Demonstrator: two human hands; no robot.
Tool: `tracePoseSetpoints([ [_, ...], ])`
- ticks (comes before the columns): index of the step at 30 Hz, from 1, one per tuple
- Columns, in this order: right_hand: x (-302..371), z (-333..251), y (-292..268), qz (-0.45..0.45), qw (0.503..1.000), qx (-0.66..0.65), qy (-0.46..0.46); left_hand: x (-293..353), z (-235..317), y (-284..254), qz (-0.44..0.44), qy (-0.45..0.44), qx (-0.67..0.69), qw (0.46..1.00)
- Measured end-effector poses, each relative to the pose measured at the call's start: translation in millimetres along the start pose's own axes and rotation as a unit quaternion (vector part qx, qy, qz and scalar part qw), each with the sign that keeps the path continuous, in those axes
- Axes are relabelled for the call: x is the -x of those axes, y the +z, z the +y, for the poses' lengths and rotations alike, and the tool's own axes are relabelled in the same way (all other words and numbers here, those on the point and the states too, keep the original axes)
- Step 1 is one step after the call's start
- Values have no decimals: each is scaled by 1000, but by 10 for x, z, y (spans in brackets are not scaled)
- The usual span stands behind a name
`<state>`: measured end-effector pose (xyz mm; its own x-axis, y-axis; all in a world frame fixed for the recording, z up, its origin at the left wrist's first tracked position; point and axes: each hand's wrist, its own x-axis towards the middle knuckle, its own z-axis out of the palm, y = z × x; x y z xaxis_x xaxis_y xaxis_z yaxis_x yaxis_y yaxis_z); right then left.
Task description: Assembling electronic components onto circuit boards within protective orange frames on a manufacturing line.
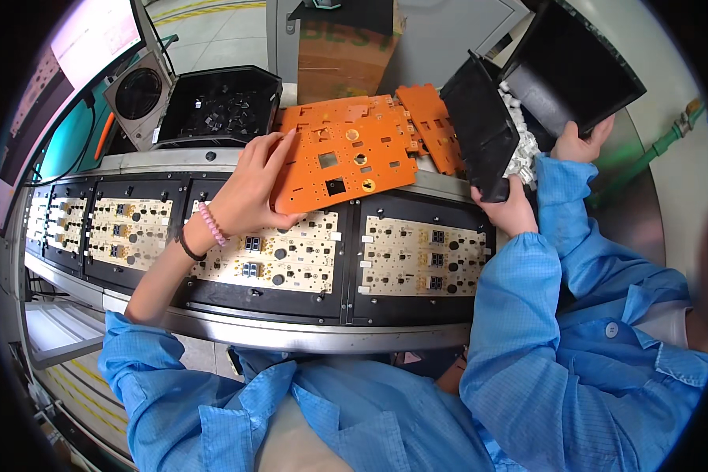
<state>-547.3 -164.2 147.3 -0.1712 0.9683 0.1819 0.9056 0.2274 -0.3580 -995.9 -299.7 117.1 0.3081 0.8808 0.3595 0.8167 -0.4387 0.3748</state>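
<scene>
My left hand point(248, 185), with a pink beaded bracelet at the wrist, grips the left edge of an orange perforated plate point(334, 141). Its thumb lies at the lower corner and its fingers along the upper left side. The plate is tilted over the back edge of a row of black frames. Below it, cream circuit boards point(311, 256) with small dark parts sit in the frames, partly hidden by my hand and the plate. Another orange plate point(433, 130) lies behind, to the right. My right hand does not show.
At the right, a co-worker's hands point(515, 208) hold two tilted black bins point(480, 130), with white pieces point(521, 145) between them. A black tray point(267, 94) of small dark parts, a fan point(138, 94) and a screen point(94, 47) stand left. A cardboard box point(342, 67) is behind.
</scene>
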Motion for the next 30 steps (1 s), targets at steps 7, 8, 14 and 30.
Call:
tracePoseSetpoints([
  [7, 55, -275, 37, 2, 1000, -9, -22, 11, -33, 0, 4, -5, 18, 1000],
  [8, 48, -340, 60, 3, 1000, 5, -23, 46, -49, -7, 6, -10, 14, 1000],
  [14, 32, -405, 183, -38, 998, -49, -13, 27, -50, -9, 9, 5, 6, 1000],
  [30, -778, -597, 669, -112, 990, -23, 79, 264, -211, -256, 32, -13, -15, 999],
])
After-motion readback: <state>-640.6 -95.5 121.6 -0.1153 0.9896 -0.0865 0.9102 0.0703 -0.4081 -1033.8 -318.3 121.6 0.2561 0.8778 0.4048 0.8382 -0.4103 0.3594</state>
